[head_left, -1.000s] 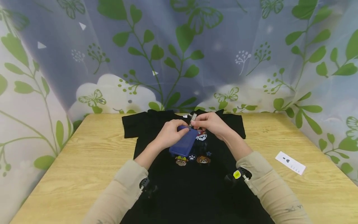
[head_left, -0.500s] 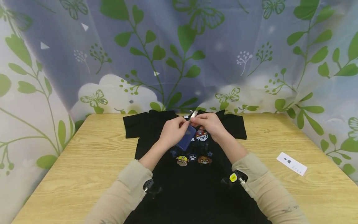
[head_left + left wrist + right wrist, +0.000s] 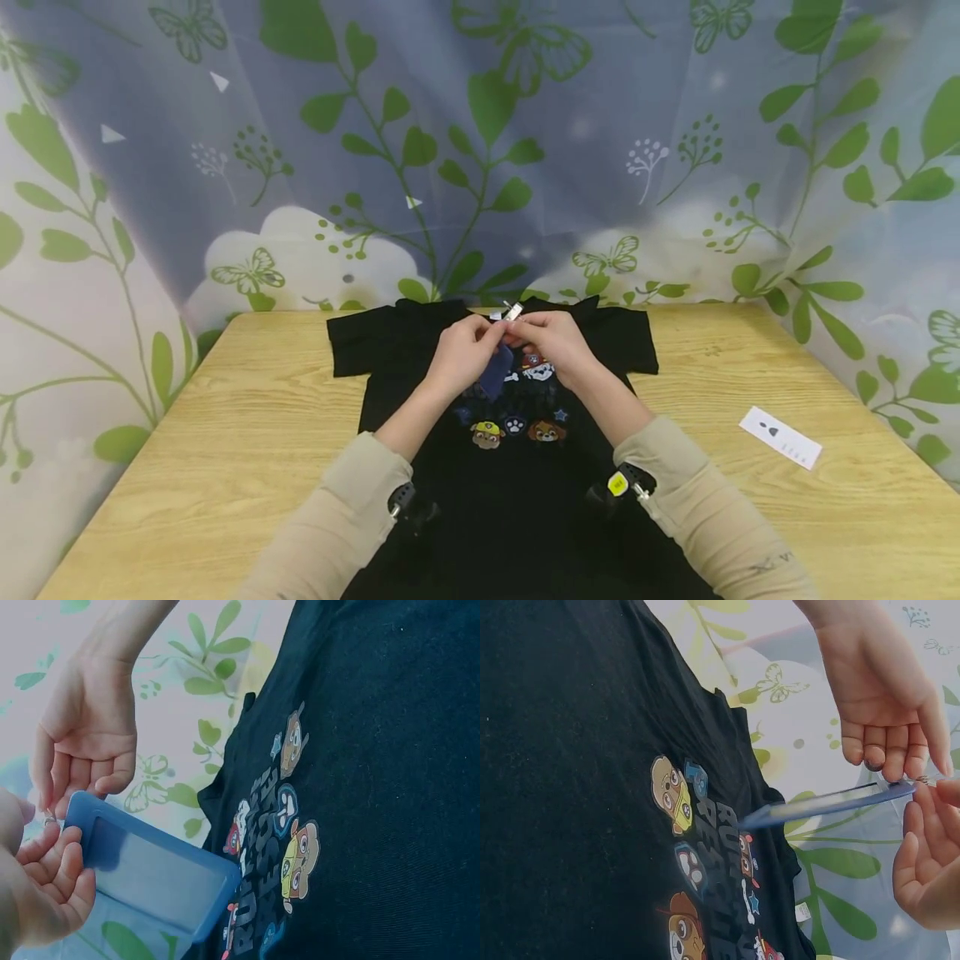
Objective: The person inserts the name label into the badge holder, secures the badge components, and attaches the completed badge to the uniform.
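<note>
A blue badge holder (image 3: 154, 866) with a clear window hangs at a slant over a black T-shirt (image 3: 525, 517). My left hand (image 3: 459, 350) pinches at its top end, where a small metal ring (image 3: 49, 820) shows between the fingertips. With thumb and forefinger, my right hand (image 3: 558, 343) pinches the base of a silver clip (image 3: 513, 312) joined to that end. Both hands meet fingertip to fingertip near the shirt's neckline. In the right wrist view the badge holder (image 3: 832, 806) shows nearly edge-on, its lower end overlapping the shirt's printed cartoon dogs (image 3: 673, 793).
The shirt lies spread on a wooden table (image 3: 247, 433), sleeves out to both sides. A white card (image 3: 782, 437) with dark marks lies at the right. A leaf-patterned cloth backdrop (image 3: 480, 150) rises behind and along both sides.
My hands have drawn together at the clip. My left hand has gone from the badge holder's upper edge to its ring end, and the badge holder has turned narrower to the head view.
</note>
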Tool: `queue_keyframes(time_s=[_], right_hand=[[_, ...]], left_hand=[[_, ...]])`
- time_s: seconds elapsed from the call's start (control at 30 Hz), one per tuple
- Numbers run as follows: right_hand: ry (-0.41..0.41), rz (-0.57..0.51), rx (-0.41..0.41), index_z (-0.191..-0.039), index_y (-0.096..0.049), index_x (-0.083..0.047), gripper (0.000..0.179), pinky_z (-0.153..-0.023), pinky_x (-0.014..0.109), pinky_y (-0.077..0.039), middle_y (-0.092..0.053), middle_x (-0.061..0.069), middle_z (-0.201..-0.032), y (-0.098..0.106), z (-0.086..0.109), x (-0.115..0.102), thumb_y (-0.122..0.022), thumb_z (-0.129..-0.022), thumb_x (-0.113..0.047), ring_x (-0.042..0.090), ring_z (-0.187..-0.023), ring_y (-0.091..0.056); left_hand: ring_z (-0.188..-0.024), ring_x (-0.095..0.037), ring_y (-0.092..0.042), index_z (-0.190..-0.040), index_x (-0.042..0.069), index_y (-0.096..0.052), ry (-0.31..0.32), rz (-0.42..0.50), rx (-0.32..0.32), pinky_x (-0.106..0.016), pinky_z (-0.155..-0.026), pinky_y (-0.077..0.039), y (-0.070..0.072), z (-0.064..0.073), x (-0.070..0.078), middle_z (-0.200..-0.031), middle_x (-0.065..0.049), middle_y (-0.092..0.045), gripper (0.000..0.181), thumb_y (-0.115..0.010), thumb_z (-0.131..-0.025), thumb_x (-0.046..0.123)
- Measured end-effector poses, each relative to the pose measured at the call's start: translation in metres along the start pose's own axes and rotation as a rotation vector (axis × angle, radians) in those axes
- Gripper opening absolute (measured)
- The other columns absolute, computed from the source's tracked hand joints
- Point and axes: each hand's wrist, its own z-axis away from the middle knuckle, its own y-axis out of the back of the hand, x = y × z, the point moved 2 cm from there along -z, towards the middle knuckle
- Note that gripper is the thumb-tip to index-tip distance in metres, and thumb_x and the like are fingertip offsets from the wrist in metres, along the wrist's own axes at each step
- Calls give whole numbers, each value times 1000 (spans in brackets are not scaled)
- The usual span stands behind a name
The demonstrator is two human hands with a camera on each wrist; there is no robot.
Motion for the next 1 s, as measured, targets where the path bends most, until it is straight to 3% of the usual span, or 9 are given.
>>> queue_keyframes(time_s=[0.2, 0.47, 0.67, 0.77, 1.0], right_hand=[[3, 2, -4, -104, -65, 8, 28, -69, 23, -48, -67, 0, -80, -2, 1, -1, -57, -93, -16, 12, -79, -61], [7, 23, 26, -103, -67, 5, 26, -71, 26, -48, -68, 1, -82, -4, 1, 2, -59, -91, -17, 15, -82, -60], [19, -18, 38, -99, -67, 6, 23, -66, 26, -48, -67, 1, -79, -8, 1, 4, -60, -90, -14, 17, -76, -59], [24, -56, 45, -98, -66, 7, 22, -62, 23, -47, -65, 1, -78, -10, 0, 4, -59, -91, -13, 13, -71, -58], [0, -72, 42, -101, -65, 6, 24, -65, 25, -49, -63, 1, -82, -10, -2, 0, -61, -90, -15, 12, -74, -59]], left_hand=[[-58, -17, -50, -83, 6, -62, 20, 4, 1, -28, -54, -39, 1, 0, 0, -73, -4, -60, 33, -50, -95, 34], [-55, -22, -57, -84, 4, -63, 91, 71, -29, -27, -49, -48, -1, 1, -1, -73, -6, -60, 29, -50, -94, 29], [-50, -14, -41, -62, 9, -53, 101, -20, 17, -26, -47, -32, -2, 0, 3, -56, 0, -47, 31, -47, -90, 20], [-47, -14, -38, -60, 10, -50, 99, -24, 17, -26, -46, -29, -3, -1, 6, -54, 0, -43, 32, -46, -91, 18], [-52, -14, -50, -69, 7, -62, 88, 55, 31, -26, -46, -43, -2, -3, 2, -61, -2, -56, 28, -46, -89, 17]])
